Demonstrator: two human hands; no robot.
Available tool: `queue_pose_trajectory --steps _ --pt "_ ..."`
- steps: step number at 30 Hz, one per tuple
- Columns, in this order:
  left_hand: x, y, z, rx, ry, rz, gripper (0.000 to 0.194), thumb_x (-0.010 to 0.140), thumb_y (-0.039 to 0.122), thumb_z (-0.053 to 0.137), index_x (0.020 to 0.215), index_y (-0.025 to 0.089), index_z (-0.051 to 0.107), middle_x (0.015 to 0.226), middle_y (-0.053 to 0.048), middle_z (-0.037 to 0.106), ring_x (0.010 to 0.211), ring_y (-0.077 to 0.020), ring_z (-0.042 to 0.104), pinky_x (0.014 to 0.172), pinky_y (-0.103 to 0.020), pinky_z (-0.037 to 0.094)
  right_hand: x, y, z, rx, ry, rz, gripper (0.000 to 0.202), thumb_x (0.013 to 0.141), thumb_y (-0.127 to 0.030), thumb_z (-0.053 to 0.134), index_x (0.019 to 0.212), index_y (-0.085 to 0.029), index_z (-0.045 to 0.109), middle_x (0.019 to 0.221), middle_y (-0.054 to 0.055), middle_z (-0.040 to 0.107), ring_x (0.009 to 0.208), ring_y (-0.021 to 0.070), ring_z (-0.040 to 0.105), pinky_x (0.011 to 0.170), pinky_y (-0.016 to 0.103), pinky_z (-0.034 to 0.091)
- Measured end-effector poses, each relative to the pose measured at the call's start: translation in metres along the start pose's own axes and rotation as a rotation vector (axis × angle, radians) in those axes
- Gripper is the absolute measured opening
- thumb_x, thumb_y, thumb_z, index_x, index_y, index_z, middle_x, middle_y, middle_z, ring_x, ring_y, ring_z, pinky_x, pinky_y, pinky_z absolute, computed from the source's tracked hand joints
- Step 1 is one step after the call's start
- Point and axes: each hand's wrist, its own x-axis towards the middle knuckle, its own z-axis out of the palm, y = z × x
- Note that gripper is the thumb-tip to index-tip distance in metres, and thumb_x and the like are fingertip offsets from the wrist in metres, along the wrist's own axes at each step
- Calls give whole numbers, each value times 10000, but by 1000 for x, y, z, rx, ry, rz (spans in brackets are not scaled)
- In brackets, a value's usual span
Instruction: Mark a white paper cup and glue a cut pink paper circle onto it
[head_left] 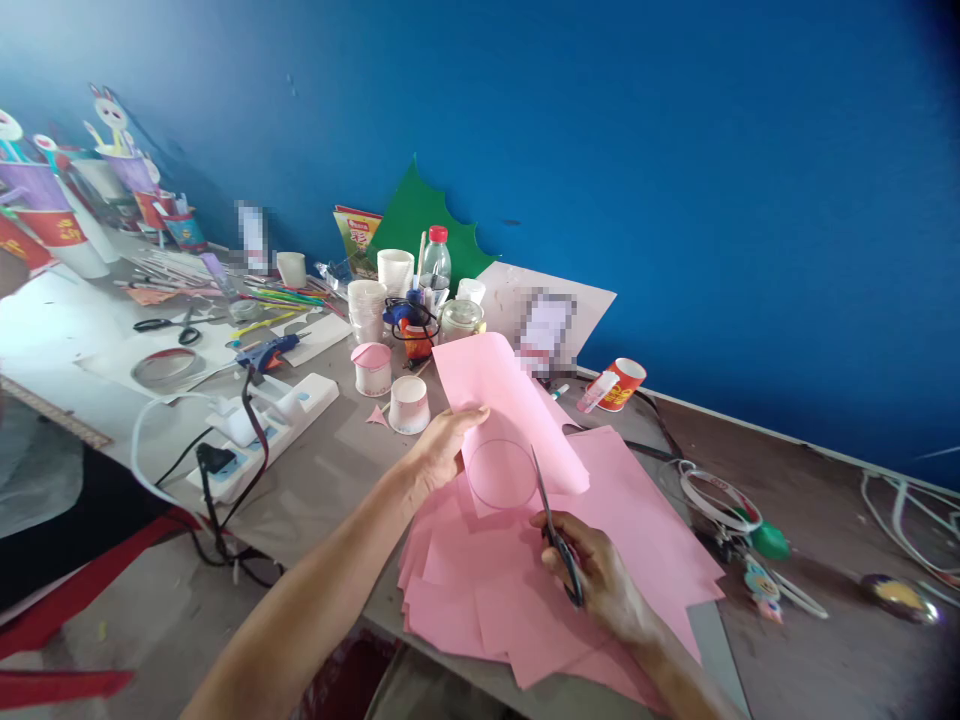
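Fingers of the left hand (441, 448) close on a curled pink sheet (491, 385) over stacked pink paper (637, 530); right hand (600, 570) wraps scissors (553, 534) beside the pencilled circle (501, 474) (outlined, not yet cut free)

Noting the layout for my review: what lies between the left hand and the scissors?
A drawn circle on the pink paper sheet lies between the left hand and the scissors, as the head view shows.
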Motion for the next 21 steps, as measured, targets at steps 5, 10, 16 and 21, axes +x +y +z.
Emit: queue_pose_trajectory --steps 5,10,16,21 --pt "-1 -2 -1 38 -71 -7 344 566 354 818 745 148 609 715 0 604 677 -150 567 619 -282 423 -1 -1 0 -6 -8 5 441 869 -569 523 1011 -153 573 616 -45 407 519 99 337 468 234 284" --pt "1 -4 -3 58 -79 -15 357 558 347 812 775 149 610 728 -8 604 689 -162 564 632 -296 425 -1 1 1 -1 -18 -4 454 870 -571 519 1013 -145 584 612 -43 410 520 98 337 474 237 287" --pt "3 -3 -6 112 -68 -24 347 568 355 803 785 154 621 761 -10 613 727 -164 562 650 -289 398 -1 3 0 -4 -17 5 449 850 -561 563 1003 -140 605 616 -37 430 514 92 354 460 227 291" --pt "4 -2 -8 137 -58 -17 316 582 342 792 794 153 653 783 -10 622 752 -159 551 682 -288 387 -1 1 1 -15 -18 4 448 838 -564 582 981 -141 612 597 -44 418 503 88 342 447 222 277"
